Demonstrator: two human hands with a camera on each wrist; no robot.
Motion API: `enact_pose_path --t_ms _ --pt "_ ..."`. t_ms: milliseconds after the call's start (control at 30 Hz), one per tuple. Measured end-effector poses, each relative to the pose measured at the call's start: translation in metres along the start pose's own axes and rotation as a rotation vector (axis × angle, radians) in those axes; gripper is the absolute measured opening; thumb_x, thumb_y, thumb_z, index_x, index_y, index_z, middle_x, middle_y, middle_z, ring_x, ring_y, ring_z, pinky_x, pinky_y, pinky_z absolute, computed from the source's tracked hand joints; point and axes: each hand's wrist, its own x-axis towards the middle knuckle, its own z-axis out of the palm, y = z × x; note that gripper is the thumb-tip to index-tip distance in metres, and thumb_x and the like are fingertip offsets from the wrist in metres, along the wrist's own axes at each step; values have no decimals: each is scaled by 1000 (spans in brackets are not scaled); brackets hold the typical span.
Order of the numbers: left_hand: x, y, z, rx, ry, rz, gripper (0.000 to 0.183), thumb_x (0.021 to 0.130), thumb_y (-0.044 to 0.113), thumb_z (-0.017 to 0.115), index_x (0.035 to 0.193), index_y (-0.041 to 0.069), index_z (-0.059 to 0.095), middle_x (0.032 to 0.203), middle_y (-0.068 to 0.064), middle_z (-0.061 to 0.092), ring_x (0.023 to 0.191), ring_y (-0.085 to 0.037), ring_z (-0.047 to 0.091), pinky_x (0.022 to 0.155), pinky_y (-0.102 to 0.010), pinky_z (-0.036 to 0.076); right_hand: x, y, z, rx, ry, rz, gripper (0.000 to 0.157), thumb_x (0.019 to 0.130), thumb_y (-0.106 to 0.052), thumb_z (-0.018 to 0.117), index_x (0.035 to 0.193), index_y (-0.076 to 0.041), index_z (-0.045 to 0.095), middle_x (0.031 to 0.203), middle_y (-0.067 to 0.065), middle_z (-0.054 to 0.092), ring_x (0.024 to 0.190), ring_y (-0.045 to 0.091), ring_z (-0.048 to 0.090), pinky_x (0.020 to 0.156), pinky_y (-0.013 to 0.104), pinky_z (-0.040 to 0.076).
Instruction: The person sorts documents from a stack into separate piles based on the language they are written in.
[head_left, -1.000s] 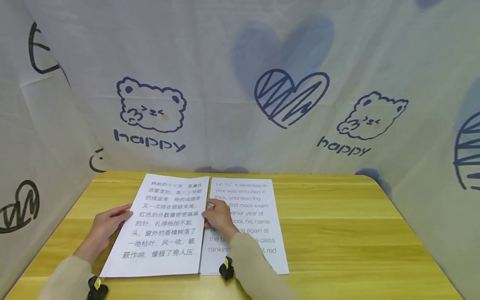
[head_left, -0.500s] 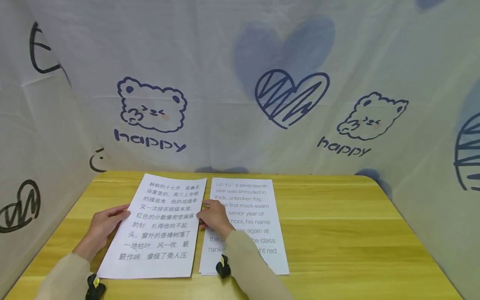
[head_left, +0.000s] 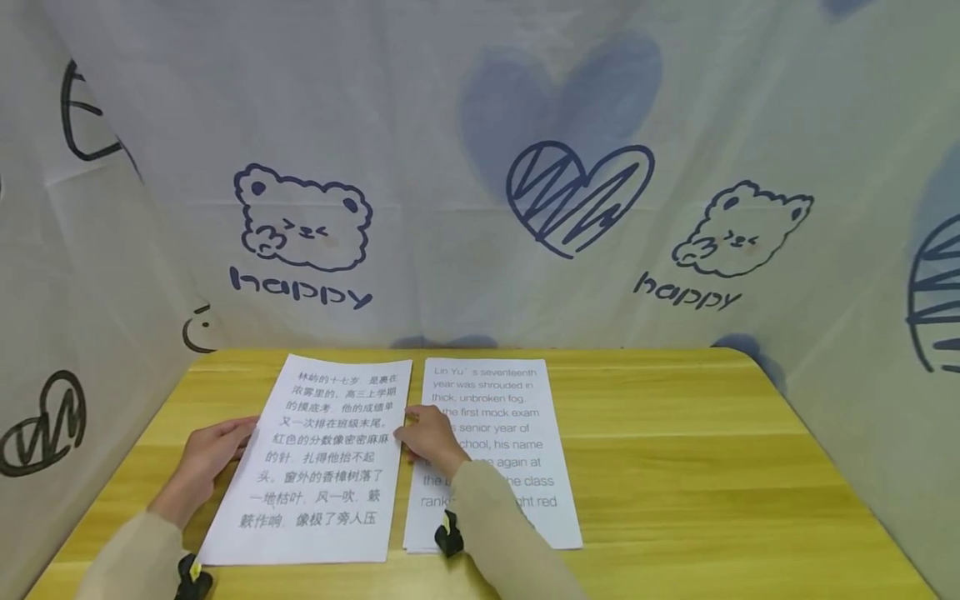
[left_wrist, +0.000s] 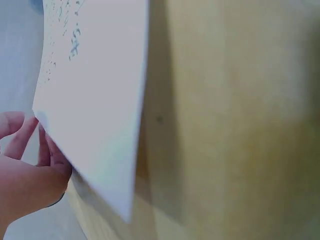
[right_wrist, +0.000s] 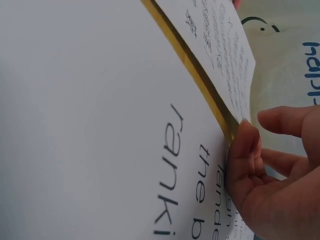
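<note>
The left hand [head_left: 202, 458] and right hand [head_left: 435, 437] grip opposite long edges of the white rectangular Chinese-printed paper [head_left: 318, 467], which is already apart, though seemingly not yet released, just left of the white rectangular English-printed paper [head_left: 498, 400] on the yellow wood-grain worktop [head_left: 690, 467].

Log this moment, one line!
left hand: touches Chinese page, left edge | right hand: touches Chinese page, right edge | English page: on table

Tabletop [head_left: 675, 467]: yellowish wood-grain thing, far corners look rounded off
Middle of it: English page [head_left: 498, 429] lying flat, text facing up, looks like another sheet's edge peeking out at the near end
Left side: Chinese page [head_left: 315, 458] over the wood, part of it raised tbh
</note>
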Motion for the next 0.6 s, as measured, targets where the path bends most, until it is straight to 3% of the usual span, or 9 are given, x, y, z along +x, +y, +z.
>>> enact_pose_path --t_ms 100,200,400,600 --pt "0 -1 1 3 14 -5 64 103 38 39 147 -7 29 145 -30 34 121 -37 44 94 -37 45 0 1 -1 -12 0 -10 48 89 -10 64 135 0 53 53 4 51 40 10 44 42 20 42" --pt "-2 2 0 16 43 -9 65 103 37 38 149 -6 23 151 -32 21 129 -43 31 102 -51 34 -2 -1 -3 -17 -8 -14 50 89 -11 64 136 0 52 57 5 53 40 10 43 42 20 40" --pt "-8 15 3 43 52 25 61 103 31 39 147 -9 26 142 -32 32 113 -37 39 86 -37 41 -4 -4 -11 -17 -32 -40 50 89 -12 65 136 0 52 80 3 59 47 12 49 50 22 46" --pt "-17 30 26 28 -35 45 57 103 27 40 146 -9 29 131 -27 41 105 -31 45 78 -28 45 -3 0 -19 -48 -44 -79 49 88 -12 66 134 -1 54 90 3 59 57 13 54 55 23 49"
